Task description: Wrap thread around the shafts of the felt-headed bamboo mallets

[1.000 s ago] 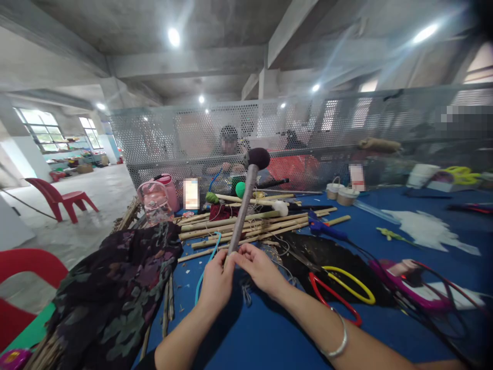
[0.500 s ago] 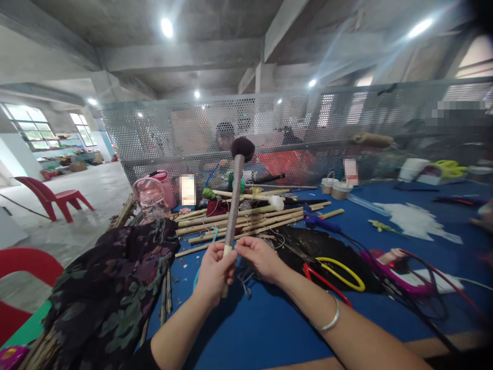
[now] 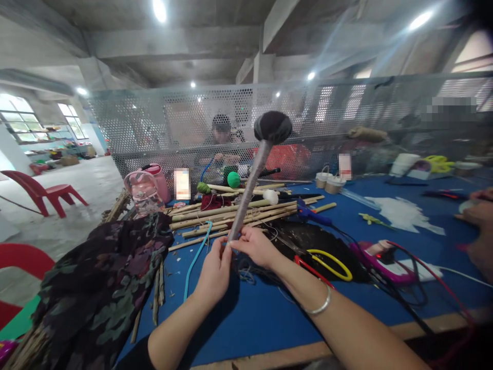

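A stick with a dark, rounded cloth head (image 3: pixel 252 180) leans up and to the right in front of me, its shaft covered in grey wrapping. My left hand (image 3: pixel 216 270) is closed round the lower end of the shaft, hiding that end. Right beside it, my right hand (image 3: pixel 256 246) pinches at the shaft with thumb and fingers; whether it also holds a strand of the wrapping I cannot make out. Loose grey cord (image 3: pixel 247 271) lies on the blue table (image 3: pixel 246 329) below my hands. Behind them are several wooden sticks (image 3: pixel 215 221).
Yellow-and-red-handled scissors (image 3: pixel 329 264) lie on black cloth (image 3: pixel 308 241), near a blue glue gun (image 3: pixel 314 213). A purple power strip (image 3: pixel 385 264) with cables is at right. Dark patterned cloth (image 3: pixel 103 282) covers the left. Beyond a perforated metal screen (image 3: pixel 185 118) sits a person; another's hand (image 3: pixel 481 216) shows at right.
The dark head has tipped to the right and stands higher. My right hand has come in against the shaft, and the pale bare wood near my left hand no longer shows.
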`<state>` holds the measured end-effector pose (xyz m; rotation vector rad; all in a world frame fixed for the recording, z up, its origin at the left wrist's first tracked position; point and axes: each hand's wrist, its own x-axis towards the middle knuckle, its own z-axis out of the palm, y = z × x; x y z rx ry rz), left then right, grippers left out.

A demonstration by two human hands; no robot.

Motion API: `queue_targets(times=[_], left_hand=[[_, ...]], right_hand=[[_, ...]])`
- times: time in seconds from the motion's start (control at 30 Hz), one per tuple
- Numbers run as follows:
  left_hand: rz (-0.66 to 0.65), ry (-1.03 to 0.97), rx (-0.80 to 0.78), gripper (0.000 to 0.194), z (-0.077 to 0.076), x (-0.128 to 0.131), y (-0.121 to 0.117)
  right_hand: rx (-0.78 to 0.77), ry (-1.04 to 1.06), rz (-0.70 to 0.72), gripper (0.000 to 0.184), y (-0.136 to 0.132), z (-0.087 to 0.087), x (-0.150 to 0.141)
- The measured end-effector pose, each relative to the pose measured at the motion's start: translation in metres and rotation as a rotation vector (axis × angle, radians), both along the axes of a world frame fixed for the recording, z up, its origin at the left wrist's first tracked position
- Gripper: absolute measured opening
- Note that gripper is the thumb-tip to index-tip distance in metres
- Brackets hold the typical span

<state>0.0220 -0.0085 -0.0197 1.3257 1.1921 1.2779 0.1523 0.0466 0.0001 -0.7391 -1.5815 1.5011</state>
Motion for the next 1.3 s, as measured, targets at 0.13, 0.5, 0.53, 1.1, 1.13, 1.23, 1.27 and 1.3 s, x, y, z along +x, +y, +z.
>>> queue_targets(times=[0.13,0.5,0.53,1.1,1.13,1.23,1.27,1.3], left_hand=[[0.111,0.082,0.174,0.018,-0.001,-0.002,0.000],[-0.076,-0.411,-0.087,0.030,0.008,0.013,-0.007],[-0.110,-0.448,-0.095,0.030,0.009,0.012,-0.008],[-0.391,-0.302,-0.391,0.035,0.002,-0.019,0.009],[-0.420,-0.302,-0.405,0.035,0.002,-0.019,0.008],[-0.455,-0.248,-0.434,0.037,0.003,-0.015,0.005],[-0.431,-0.209,-0.425,0.039,0.003,-0.014,0.004],[-0.393,-0.167,-0.410,0.040,0.002,-0.013,0.004]], right_hand=[[0.070,-0.060,-0.099,0.023,-0.002,0.001,-0.007],[-0.143,0.153,0.213,0.034,-0.002,0.003,0.001],[-0.180,0.167,0.241,0.034,-0.001,0.002,0.002],[-0.370,-0.089,0.314,0.035,0.022,-0.021,0.020],[-0.392,-0.058,0.317,0.035,0.019,-0.021,0.019],[-0.378,-0.017,0.255,0.033,0.011,-0.025,0.015],[-0.368,-0.028,0.225,0.032,0.009,-0.026,0.013],[-0.359,-0.048,0.197,0.032,0.007,-0.028,0.010]])
